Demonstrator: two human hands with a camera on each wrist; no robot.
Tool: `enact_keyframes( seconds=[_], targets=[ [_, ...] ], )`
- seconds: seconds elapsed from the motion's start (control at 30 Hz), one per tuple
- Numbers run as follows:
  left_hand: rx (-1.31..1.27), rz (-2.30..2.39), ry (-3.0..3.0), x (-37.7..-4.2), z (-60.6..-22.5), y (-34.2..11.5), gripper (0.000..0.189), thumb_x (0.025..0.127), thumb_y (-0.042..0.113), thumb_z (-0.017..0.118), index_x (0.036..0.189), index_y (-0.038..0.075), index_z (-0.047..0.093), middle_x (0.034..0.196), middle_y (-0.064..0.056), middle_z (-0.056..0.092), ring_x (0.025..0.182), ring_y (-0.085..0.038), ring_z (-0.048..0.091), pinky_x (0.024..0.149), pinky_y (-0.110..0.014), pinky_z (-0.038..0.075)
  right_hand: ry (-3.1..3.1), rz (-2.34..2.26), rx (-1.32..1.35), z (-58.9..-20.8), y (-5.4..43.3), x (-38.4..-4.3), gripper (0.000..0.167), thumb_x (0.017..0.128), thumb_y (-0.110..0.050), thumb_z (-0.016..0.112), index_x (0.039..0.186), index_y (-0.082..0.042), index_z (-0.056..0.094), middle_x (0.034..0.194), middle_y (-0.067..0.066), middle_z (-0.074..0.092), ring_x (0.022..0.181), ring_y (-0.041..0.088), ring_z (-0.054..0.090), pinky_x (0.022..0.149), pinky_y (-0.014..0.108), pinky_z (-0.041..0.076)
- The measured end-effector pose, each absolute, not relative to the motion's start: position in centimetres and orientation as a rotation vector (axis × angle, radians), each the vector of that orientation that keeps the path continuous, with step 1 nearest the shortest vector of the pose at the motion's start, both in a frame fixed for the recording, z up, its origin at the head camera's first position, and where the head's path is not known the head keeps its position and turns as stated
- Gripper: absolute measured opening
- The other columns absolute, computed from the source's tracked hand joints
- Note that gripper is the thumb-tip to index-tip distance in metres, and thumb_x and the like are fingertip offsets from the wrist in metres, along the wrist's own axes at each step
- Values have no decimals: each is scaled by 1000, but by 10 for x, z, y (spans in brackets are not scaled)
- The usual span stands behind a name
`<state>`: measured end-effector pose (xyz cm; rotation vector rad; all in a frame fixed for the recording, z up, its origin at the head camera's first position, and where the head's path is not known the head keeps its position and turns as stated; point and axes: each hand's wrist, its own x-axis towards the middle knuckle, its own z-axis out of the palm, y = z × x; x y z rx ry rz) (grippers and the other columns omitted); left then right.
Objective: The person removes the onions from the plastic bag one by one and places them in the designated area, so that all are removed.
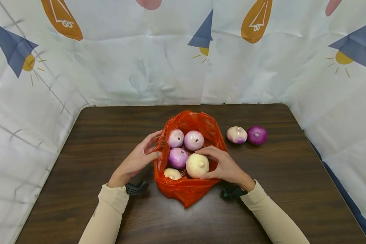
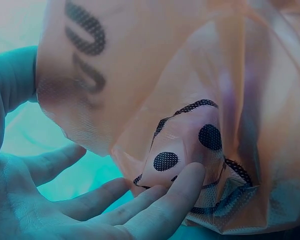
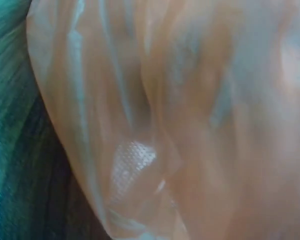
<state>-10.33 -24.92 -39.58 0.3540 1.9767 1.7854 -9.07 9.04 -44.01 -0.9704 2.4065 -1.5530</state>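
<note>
A red plastic bag (image 1: 186, 189) lies wide open on the table, with several onions inside. Two pale purple onions (image 1: 194, 140) sit toward its back, a deeper purple onion (image 1: 178, 158) in the middle, and a cream onion (image 1: 172, 174) at the front left. My right hand (image 1: 224, 166) reaches into the bag and grips a cream-white onion (image 1: 197, 166) between thumb and fingers. At the bag's left rim, my left hand (image 1: 137, 157) holds the plastic, thumb over the edge and fingers (image 2: 170, 210) against the outside. In the right wrist view the bag (image 3: 190, 150) hides the right hand.
To the right of the bag, a white-and-purple onion (image 1: 237, 135) and a dark purple onion (image 1: 257, 135) lie side by side on the dark wooden table (image 1: 292, 189). A patterned white cloth (image 1: 170, 67) hangs behind the table and along its sides.
</note>
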Motion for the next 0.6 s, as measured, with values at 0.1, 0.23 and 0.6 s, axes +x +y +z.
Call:
enact_keyframes(
  seconds=[0.1, 0.23, 0.6],
  targets=[
    [360, 1790, 1973, -103, -396, -250, 75, 100, 9, 61, 163, 26, 25, 170, -9, 26, 145, -39, 45, 107, -41, 55, 2402, -1581, -952, -437, 92, -91, 75, 70, -25, 97, 137, -21, 64, 135, 0, 64, 124, 10, 59, 108, 21, 51],
    [358, 1790, 1980, -103, -395, -250, 73, 101, 11, 61, 163, 27, 25, 169, -9, 27, 144, -36, 47, 105, -38, 55, 2401, -1620, -926, -432, 96, -91, 77, 68, -23, 98, 137, -19, 64, 135, 3, 65, 123, 10, 60, 108, 19, 50],
    [340, 1799, 2007, -103, -392, -253, 73, 101, 11, 62, 163, 27, 26, 168, -10, 29, 142, -31, 52, 106, -41, 56, 2449, -1655, -826, -413, 116, -94, 79, 66, -17, 99, 136, -23, 64, 135, -2, 64, 123, 9, 59, 109, 18, 48]
  ],
)
